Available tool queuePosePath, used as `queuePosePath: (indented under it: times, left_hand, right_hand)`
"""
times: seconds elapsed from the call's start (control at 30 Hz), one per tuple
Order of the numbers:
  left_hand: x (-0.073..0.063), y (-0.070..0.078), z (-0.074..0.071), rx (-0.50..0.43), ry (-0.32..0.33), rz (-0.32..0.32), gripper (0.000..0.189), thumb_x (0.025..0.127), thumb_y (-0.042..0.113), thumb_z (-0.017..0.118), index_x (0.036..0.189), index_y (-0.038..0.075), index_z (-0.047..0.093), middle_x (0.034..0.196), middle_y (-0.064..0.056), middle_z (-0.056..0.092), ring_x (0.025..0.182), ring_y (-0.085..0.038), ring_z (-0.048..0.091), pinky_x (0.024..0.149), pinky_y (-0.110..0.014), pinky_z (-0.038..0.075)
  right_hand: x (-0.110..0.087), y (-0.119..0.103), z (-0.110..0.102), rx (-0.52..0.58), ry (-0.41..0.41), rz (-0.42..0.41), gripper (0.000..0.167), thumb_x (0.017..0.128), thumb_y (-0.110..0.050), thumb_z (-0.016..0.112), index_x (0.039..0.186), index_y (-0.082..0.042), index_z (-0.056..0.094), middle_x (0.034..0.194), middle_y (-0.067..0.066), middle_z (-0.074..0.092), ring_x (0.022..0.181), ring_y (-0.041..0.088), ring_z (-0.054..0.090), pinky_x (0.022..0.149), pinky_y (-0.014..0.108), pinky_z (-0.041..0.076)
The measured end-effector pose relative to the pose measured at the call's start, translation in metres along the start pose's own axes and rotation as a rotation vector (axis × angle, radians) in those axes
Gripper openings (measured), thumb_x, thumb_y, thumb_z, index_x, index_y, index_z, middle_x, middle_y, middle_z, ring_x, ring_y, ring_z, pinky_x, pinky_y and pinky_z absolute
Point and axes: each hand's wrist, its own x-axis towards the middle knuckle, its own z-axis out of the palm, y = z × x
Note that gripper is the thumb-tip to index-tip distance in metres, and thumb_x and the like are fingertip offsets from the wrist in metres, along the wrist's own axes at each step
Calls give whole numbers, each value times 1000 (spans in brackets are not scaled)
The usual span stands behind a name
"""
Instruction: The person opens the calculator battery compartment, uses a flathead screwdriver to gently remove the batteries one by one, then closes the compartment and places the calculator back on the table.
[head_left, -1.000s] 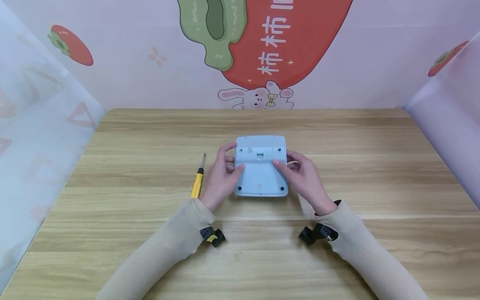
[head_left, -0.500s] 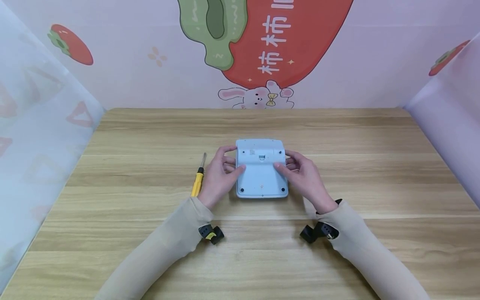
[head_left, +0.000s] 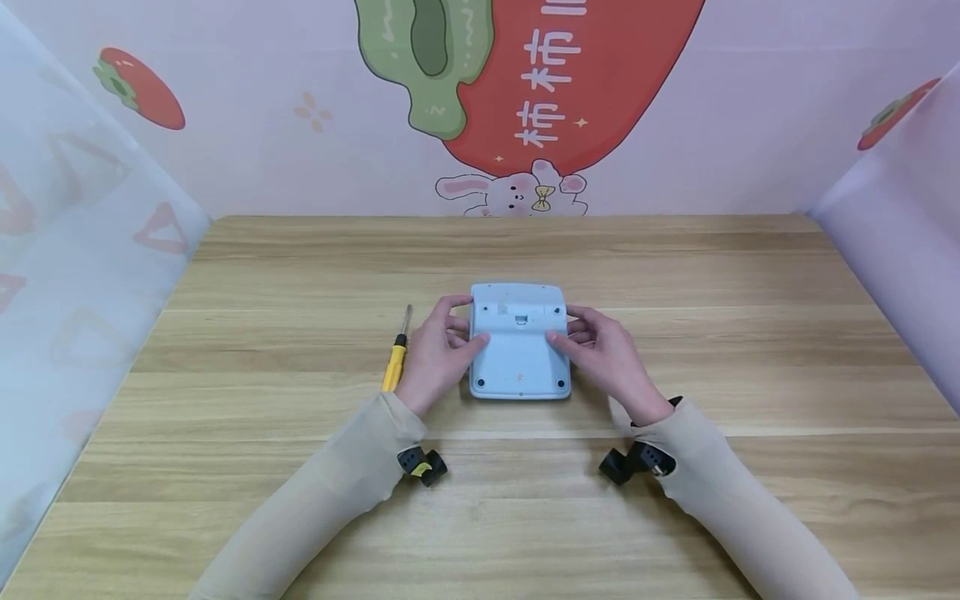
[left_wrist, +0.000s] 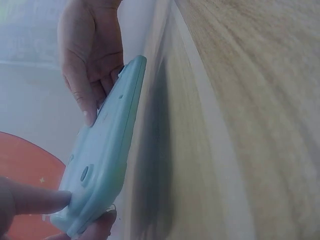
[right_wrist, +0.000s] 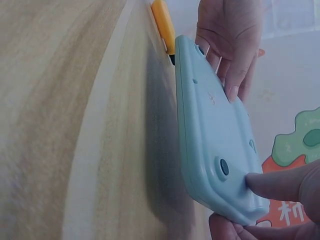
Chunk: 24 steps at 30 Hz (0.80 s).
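Note:
A pale blue calculator (head_left: 520,358) is held back side up in the middle of the head view, showing dark round feet, small screw holes and a battery cover. My left hand (head_left: 438,354) grips its left edge, thumb on the back and fingers underneath. On the opposite edge, my right hand (head_left: 611,358) holds it the same way. Both wrist views show the calculator (left_wrist: 107,140) raised off the wood, with a shadow below. Its key side is hidden. Just left of my left hand lies a screwdriver (head_left: 395,358) with a yellow handle, its tip pointing away.
The wooden table (head_left: 720,333) stretches to both sides and in front. Behind it stands a backdrop (head_left: 300,167) printed with a large strawberry-like figure and a rabbit. Pale printed sheets (head_left: 82,275) border the table at left and right.
The calculator has come slightly toward me and tilted a little, so its far edge sits lower in view. Both hands keep their hold; the screwdriver stays put.

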Motion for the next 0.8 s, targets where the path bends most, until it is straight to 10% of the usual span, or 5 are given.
queuePosePath:
  times: [0.8]
  left_hand:
    - [2,-3,1,103,-4,19,52,91,18,66,139,13,47,115,-12,65,91,-23,64,76,-33,54]
  right_hand:
    - [3,-3,0,-74,-21,-10,53,95,-18,60,140,5,43,122,22,53,109,34,58,89,44,51]
